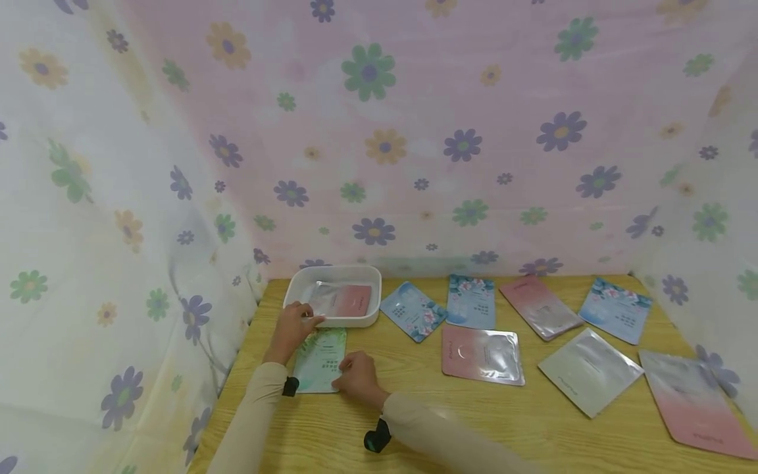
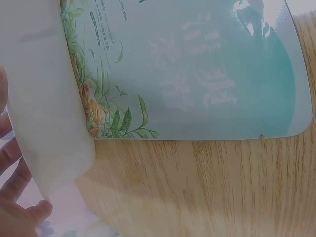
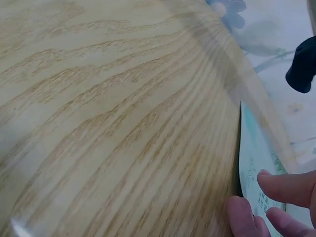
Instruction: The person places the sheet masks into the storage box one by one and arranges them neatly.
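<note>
A white plastic bin (image 1: 377, 304) stands at the table's back left with a pink and silver face mask packet (image 1: 349, 301) inside. My left hand (image 1: 291, 330) grips the bin's near left rim; in the left wrist view its fingers (image 2: 15, 182) curl around the white wall. Just in front of the bin lies a green face mask packet (image 1: 316, 370), its leafy end against the bin. At that packet's right edge, my right hand (image 1: 360, 378) pinches it, thumb on top in the right wrist view, fingertips partly hidden at the edge.
To the right lie blue floral packets (image 1: 470, 303), pink and silver packets (image 1: 482, 355), and a silvery packet (image 1: 591, 372), spread over the wooden table (image 1: 426, 421). Flowered cloth (image 1: 414, 184) hangs behind and at both sides.
</note>
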The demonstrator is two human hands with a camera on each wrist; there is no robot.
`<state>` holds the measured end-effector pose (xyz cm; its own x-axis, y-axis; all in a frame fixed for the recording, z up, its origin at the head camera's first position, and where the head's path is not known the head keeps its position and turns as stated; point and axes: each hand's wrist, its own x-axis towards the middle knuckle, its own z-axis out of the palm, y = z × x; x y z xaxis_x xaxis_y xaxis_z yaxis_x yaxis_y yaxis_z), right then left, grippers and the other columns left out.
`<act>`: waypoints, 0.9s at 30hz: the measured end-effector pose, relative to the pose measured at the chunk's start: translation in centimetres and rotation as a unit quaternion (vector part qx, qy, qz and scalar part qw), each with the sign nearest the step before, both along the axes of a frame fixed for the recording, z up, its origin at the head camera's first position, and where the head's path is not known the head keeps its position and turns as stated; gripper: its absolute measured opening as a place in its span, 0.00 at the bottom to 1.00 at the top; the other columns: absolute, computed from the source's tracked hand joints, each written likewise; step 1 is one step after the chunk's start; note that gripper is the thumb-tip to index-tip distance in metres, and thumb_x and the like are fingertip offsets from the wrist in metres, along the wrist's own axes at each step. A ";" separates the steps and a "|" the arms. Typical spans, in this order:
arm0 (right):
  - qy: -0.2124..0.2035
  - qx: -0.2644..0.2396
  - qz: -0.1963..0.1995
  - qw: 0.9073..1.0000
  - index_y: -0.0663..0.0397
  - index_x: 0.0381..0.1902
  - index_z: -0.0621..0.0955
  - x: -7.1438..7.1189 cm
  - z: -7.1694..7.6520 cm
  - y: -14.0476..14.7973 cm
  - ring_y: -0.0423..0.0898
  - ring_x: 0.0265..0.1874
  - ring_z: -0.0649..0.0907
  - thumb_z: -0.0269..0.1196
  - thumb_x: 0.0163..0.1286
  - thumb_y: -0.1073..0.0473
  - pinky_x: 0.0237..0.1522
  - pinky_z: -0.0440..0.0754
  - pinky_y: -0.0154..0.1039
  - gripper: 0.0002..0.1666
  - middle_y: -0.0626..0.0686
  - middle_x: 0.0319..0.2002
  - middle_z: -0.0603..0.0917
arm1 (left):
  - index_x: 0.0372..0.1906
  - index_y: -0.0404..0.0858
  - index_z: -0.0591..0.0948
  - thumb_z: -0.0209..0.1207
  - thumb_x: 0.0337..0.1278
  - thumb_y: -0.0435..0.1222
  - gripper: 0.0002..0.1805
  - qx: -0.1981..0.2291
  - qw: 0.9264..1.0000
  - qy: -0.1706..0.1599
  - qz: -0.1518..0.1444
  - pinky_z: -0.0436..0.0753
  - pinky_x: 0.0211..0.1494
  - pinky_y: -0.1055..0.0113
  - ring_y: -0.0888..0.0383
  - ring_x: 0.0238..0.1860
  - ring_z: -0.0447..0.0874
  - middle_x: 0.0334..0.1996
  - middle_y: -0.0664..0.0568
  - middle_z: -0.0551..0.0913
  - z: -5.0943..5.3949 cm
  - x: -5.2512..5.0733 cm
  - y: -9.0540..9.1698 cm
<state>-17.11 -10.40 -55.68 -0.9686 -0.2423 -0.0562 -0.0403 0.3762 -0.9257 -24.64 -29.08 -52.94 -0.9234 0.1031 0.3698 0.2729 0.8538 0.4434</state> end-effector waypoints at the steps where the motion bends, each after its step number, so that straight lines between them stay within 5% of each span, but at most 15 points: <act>1: 0.007 0.006 -0.001 1.000 0.66 0.26 0.80 0.0 -0.1 -0.1 0.41 0.19 0.73 0.76 0.40 0.72 0.22 0.73 0.36 0.15 0.50 0.21 0.76 | 0.21 0.39 0.78 0.71 0.47 0.42 0.15 0.001 1.000 0.003 0.000 0.71 0.31 0.58 0.54 0.24 0.68 0.22 0.51 0.73 0.0 0.0 0.0; 9: 0.057 0.070 -0.025 0.996 0.62 0.23 0.75 0.1 -1.1 -1.4 0.43 0.22 0.70 0.78 0.37 0.70 0.25 0.70 0.37 0.21 0.49 0.22 0.72 | 0.21 0.38 0.78 0.70 0.47 0.43 0.15 -0.002 1.000 0.006 -0.002 0.72 0.32 0.58 0.54 0.25 0.70 0.23 0.50 0.74 -0.2 0.1 0.0; 14: 0.089 0.071 -0.055 0.992 0.62 0.24 0.76 0.5 -1.3 -2.2 0.46 0.24 0.72 0.68 0.37 0.78 0.24 0.72 0.39 0.16 0.52 0.25 0.74 | 0.21 0.38 0.78 0.71 0.47 0.43 0.15 0.002 1.000 0.005 0.007 0.73 0.32 0.57 0.53 0.25 0.70 0.23 0.50 0.75 -0.2 0.1 0.1; 19: 0.068 0.055 -0.088 0.992 0.63 0.27 0.76 0.6 -1.2 -2.4 0.45 0.25 0.71 0.60 0.38 0.79 0.28 0.72 0.39 0.15 0.52 0.26 0.73 | 0.21 0.38 0.78 0.72 0.45 0.42 0.15 0.001 1.000 0.021 -0.004 0.71 0.30 0.58 0.54 0.23 0.68 0.21 0.50 0.74 -0.3 -0.1 0.1; 27: 0.033 0.037 -0.081 0.995 0.62 0.25 0.82 0.8 -0.6 -1.1 0.41 0.21 0.74 0.60 0.46 0.77 0.22 0.73 0.36 0.10 0.52 0.25 0.81 | 0.20 0.39 0.77 0.72 0.44 0.41 0.16 0.003 0.999 0.033 -0.012 0.70 0.30 0.58 0.55 0.22 0.67 0.20 0.52 0.72 -0.5 -0.3 -0.3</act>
